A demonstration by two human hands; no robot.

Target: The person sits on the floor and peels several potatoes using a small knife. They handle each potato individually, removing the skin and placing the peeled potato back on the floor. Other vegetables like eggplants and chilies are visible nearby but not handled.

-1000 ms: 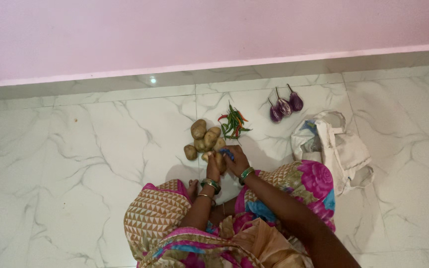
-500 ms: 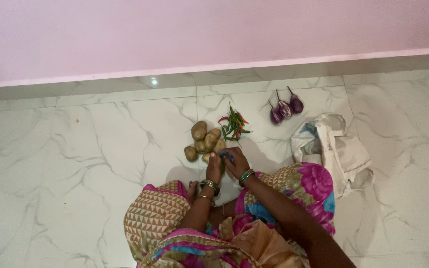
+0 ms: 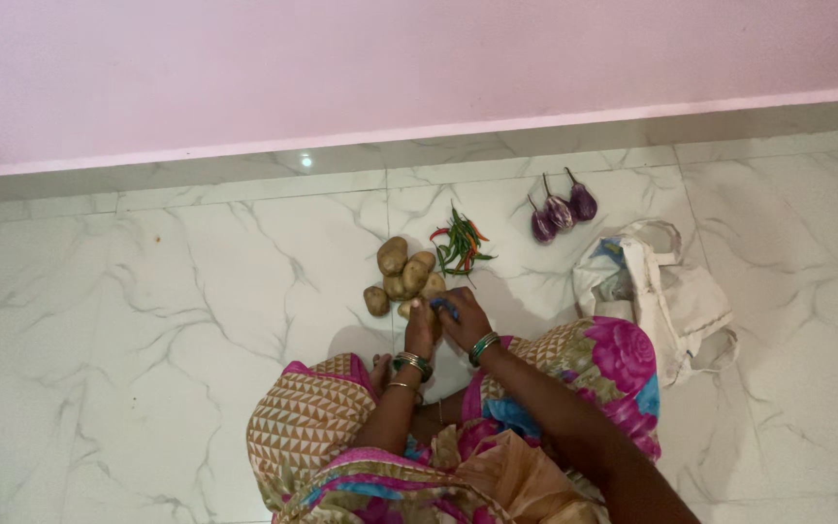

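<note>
Hands have hardly shifted over the last second: the left hand [image 3: 420, 328] and the right hand [image 3: 464, 318] stay together at the near edge of the heap of round brown potatoes [image 3: 402, 277] on the white marble floor [image 3: 147, 320]. The left grip is closed on a pale potato [image 3: 407, 309] at that near edge, while the right grip is clenched on a small blue tool [image 3: 446, 308], its exact kind too small to tell. Work on this one potato looks under way, not finished. Just beyond the heap lie thin green and red chillies [image 3: 460, 247], three small purple aubergines [image 3: 563, 211] farther right, and a white cloth bag [image 3: 661, 296] at the right.
</note>
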